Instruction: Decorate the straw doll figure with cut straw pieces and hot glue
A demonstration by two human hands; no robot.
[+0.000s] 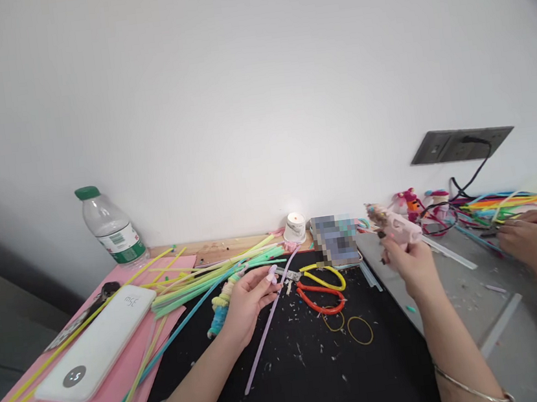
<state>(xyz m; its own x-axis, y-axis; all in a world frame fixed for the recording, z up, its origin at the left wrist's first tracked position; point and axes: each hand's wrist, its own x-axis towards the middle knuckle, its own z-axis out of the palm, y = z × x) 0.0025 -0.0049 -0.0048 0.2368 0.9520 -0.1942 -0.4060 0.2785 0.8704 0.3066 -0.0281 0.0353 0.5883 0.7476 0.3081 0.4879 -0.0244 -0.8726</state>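
Note:
My left hand (253, 295) pinches a long lilac pipe cleaner (264, 338), which slants over the black mat (320, 384). Raised over the grey mat's left edge, my right hand (406, 261) holds a pale pink glue gun (400, 227), its nozzle end toward the upper left. Beside my left hand lies a twisted yellow, green and blue pipe-cleaner piece (220, 308). Between the hands are a yellow loop (329, 278), a red loop (328, 309) and thin rubber bands (360, 330).
A white power bank (98, 346) and a plastic bottle (116, 233) stand out at left, near green pipe cleaners (220, 282). A paper cup (295, 227) and phone (336, 241) are at the back. Another person's hands (534, 237) work at right, below a wall socket (462, 144).

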